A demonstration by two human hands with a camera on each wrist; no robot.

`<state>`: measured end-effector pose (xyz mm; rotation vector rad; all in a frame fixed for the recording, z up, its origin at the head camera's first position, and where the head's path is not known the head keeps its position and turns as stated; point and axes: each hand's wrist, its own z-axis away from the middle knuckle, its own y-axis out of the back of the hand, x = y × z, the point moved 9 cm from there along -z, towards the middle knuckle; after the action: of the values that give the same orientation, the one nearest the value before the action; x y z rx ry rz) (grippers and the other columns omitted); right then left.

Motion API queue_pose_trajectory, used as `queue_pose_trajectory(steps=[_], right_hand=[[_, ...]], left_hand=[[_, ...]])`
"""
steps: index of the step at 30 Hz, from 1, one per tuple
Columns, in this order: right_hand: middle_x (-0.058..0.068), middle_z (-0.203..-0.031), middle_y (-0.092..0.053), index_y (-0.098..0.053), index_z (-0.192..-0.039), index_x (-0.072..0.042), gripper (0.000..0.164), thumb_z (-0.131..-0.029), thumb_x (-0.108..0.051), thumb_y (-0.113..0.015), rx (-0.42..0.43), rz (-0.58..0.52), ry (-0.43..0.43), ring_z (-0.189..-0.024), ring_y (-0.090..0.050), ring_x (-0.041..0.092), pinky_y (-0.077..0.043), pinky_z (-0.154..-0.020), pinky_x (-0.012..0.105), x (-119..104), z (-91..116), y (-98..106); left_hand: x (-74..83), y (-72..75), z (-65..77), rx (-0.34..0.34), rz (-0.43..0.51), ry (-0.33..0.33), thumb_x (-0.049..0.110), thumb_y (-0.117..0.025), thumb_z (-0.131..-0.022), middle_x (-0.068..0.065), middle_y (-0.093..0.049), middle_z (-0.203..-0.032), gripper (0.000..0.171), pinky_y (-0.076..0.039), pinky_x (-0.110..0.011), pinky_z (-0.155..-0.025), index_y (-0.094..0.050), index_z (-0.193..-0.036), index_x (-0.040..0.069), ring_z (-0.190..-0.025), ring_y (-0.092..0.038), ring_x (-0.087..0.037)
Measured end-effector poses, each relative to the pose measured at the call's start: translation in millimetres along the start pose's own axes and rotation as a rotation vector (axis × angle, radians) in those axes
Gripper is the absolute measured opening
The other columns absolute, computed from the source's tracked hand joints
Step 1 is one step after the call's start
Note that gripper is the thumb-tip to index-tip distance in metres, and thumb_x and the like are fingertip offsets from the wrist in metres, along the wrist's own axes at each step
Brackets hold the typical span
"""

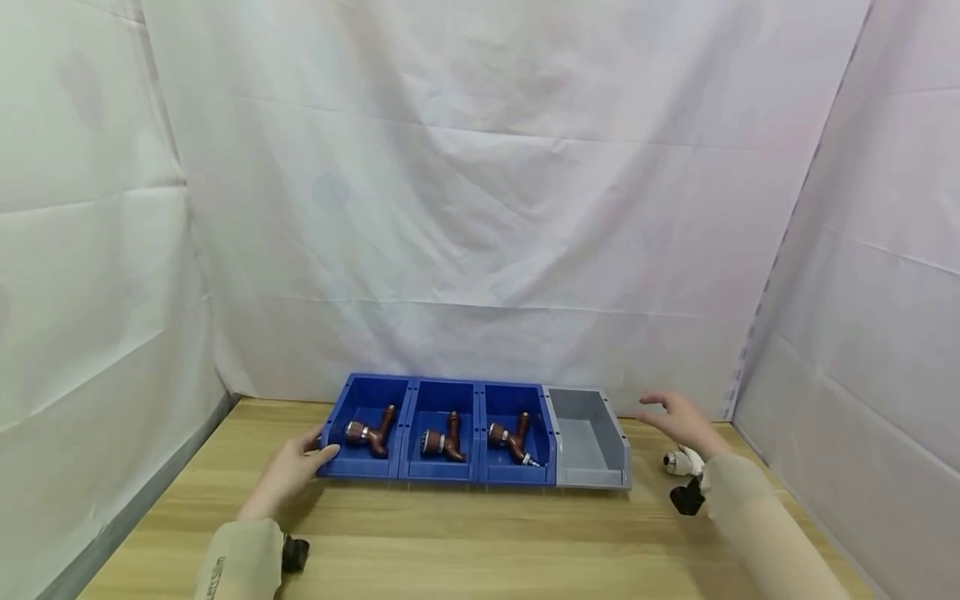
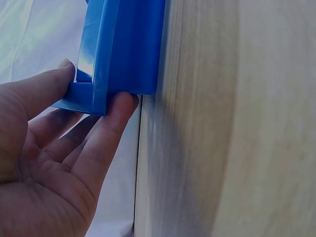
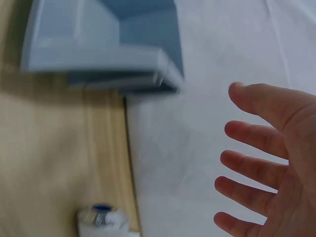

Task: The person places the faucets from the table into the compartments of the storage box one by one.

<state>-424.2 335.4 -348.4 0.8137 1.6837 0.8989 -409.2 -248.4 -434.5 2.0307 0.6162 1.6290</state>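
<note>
My left hand (image 1: 292,462) grips the front left corner of the leftmost blue bin (image 1: 363,472). In the left wrist view its thumb lies on the rim and the fingers touch the outer side and underside. Three blue bins stand joined in a row with a grey bin (image 1: 592,477) at the right end. Each blue one holds a brown Y-shaped fitting with a ribbed knob: left (image 1: 378,435), middle (image 1: 442,446) and right (image 1: 512,440). To the right of the grey bin, my right hand (image 1: 681,421) hovers with fingers spread, holding nothing.
A white fitting with a metal end (image 1: 677,462) lies on the wooden table (image 1: 465,542) by the right wrist, partly hidden by the sleeve. White cloth (image 1: 480,208) hangs behind the bins and along both sides.
</note>
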Motion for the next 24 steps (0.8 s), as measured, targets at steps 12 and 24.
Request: queue_pose_trajectory(steps=[12,24], right_hand=[[0.036,-0.125,-0.052,-0.054,-0.127,0.014,0.058,-0.09,-0.029,-0.068,-0.121,0.047,-0.112,-0.113,-0.049,0.055,-0.044,-0.088,0.063,70.4,34.7,-21.3],[0.047,-0.132,-0.035,-0.042,-0.136,0.015,0.077,-0.08,-0.026,-0.076,-0.21,0.088,-0.168,-0.119,-0.037,0.063,-0.036,-0.091,0.069,83.1,43.6,-36.4]], left_hand=[[0.5,-1.5,-0.5,-0.006,0.013,-0.003,0.023,-0.061,-0.097,-0.034,-0.055,-0.125,0.06,-0.045,-0.055,-0.094,-0.039,-0.141,-0.012,-0.117,-0.053,-0.046],[1.3,1.1,-0.3,-0.004,-0.008,-0.004,0.028,-0.061,-0.097,-0.033,-0.055,-0.126,0.064,-0.043,-0.057,-0.095,-0.038,-0.142,-0.012,-0.118,-0.051,-0.047]])
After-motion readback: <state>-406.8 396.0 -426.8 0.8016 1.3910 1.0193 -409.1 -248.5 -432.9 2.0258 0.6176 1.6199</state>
